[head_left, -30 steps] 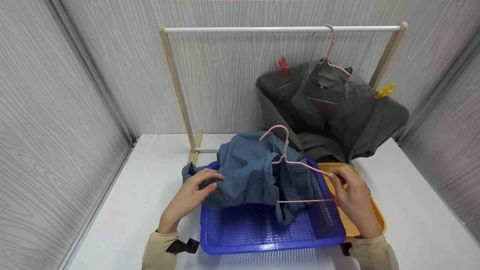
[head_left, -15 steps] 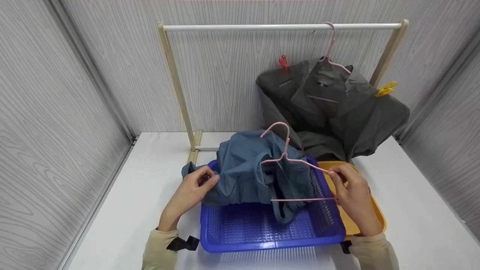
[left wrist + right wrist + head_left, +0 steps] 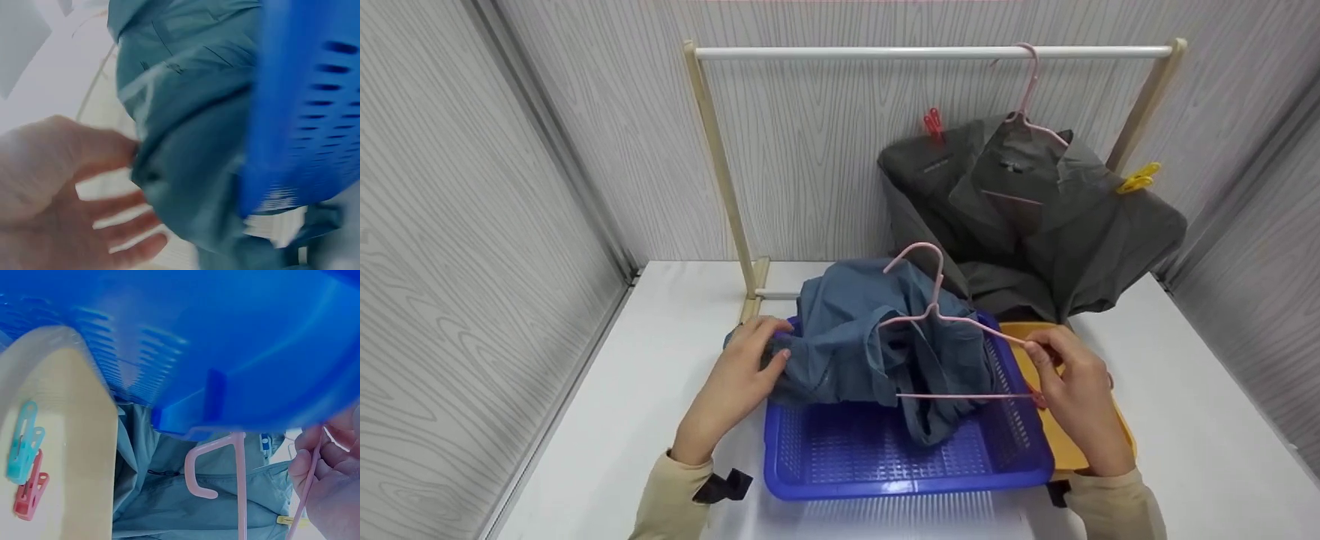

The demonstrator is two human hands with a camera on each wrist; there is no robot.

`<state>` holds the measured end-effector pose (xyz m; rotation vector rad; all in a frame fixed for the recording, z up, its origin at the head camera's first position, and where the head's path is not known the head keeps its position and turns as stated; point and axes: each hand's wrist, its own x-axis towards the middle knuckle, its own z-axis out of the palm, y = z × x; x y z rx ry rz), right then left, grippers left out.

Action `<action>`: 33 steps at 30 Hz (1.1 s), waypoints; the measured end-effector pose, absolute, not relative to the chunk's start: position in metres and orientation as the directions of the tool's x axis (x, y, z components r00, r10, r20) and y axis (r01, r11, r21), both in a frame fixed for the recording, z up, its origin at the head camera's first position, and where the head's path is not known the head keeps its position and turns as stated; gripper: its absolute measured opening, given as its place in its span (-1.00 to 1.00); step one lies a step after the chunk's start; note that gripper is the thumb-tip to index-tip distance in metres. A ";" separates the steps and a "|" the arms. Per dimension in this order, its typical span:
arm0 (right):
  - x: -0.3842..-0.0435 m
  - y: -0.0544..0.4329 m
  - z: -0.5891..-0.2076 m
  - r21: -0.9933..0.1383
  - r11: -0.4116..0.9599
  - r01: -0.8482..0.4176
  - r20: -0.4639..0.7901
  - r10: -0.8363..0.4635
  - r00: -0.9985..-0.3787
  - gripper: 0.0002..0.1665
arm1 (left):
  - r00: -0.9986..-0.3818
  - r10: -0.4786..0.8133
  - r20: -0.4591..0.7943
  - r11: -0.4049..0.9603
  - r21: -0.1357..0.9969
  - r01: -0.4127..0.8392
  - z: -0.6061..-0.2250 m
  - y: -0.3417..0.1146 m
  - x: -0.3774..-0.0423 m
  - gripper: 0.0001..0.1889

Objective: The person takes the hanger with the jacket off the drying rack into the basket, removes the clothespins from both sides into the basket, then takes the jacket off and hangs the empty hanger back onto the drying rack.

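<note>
A crumpled blue shirt (image 3: pixel 840 360) lies over the blue basket (image 3: pixel 911 487), its left end hanging past the rim. My left hand (image 3: pixel 739 375) touches that end. In the left wrist view the thumb meets the cloth (image 3: pixel 191 152) and the fingers are spread apart. With thumb and fingers my right hand (image 3: pixel 1076 397) pinches the right arm of a pink hanger (image 3: pixel 937 291). The hanger's left arm goes into the shirt's neck opening, and its hook points up. In the right wrist view the thin pink bar (image 3: pixel 308 486) runs between the fingers.
Behind, a grey shirt (image 3: pixel 1080 217) hangs from the rack's white rail (image 3: pixel 840 53), with a red clothespin (image 3: pixel 934 124) and a yellow clothespin (image 3: pixel 1140 178). Right of the basket sits a yellow tray (image 3: pixel 1126 442); a teal clothespin (image 3: pixel 23 444) and a red clothespin (image 3: pixel 31 489) lie inside.
The hanger's left arm has moved left into the collar. My left hand drew its fingertips together on the cloth, then spread them and shifted slightly upward. My right hand still holds the hanger.
</note>
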<state>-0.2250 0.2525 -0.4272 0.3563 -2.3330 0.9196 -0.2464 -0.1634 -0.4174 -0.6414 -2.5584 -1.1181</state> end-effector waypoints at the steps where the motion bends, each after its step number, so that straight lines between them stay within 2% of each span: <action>1: -0.225 0.252 -0.427 -0.527 0.721 -0.450 0.625 -0.031 -0.780 -0.92 | -0.851 0.296 0.435 0.630 0.581 0.516 -0.412 -0.159 -0.244 -0.74; 5: -0.224 0.250 -0.426 -0.524 0.715 -0.462 0.634 -0.034 -0.772 -0.88 | -0.831 0.350 0.432 0.698 0.471 0.539 -0.391 -0.135 -0.234 -0.73; 11: -0.222 0.246 -0.426 -0.527 0.718 -0.454 0.626 -0.034 -0.779 -0.87 | -0.918 0.320 0.233 0.844 0.370 0.388 -0.375 -0.092 -0.227 -0.29; 15: -0.221 0.245 -0.425 -0.512 0.723 -0.465 0.654 -0.024 -0.756 -0.88 | -0.942 0.274 0.195 0.896 0.304 0.324 -0.377 -0.067 -0.235 -0.12; 17: -0.222 0.245 -0.425 -0.497 0.725 -0.477 0.670 -0.029 -0.742 -0.88 | -0.936 0.266 0.232 0.897 0.295 0.328 -0.380 -0.060 -0.239 -0.17; 20: -0.222 0.244 -0.425 -0.491 0.724 -0.485 0.678 -0.031 -0.734 -0.90 | -0.908 0.288 0.305 0.875 0.301 0.379 -0.385 -0.059 -0.243 -0.37; 25: -0.222 0.245 -0.426 -0.497 0.728 -0.472 0.675 -0.018 -0.738 -0.90 | -0.886 0.343 0.313 0.785 0.423 0.453 -0.389 -0.066 -0.246 -0.63; 28: -0.222 0.246 -0.426 -0.500 0.729 -0.467 0.674 -0.011 -0.738 -0.90 | -0.878 0.364 0.310 0.737 0.480 0.476 -0.391 -0.072 -0.248 -0.68; 33: -0.224 0.246 -0.428 -0.483 0.727 -0.488 0.694 -0.022 -0.719 -0.91 | -0.843 0.408 0.351 0.677 0.504 0.537 -0.400 -0.085 -0.252 -0.71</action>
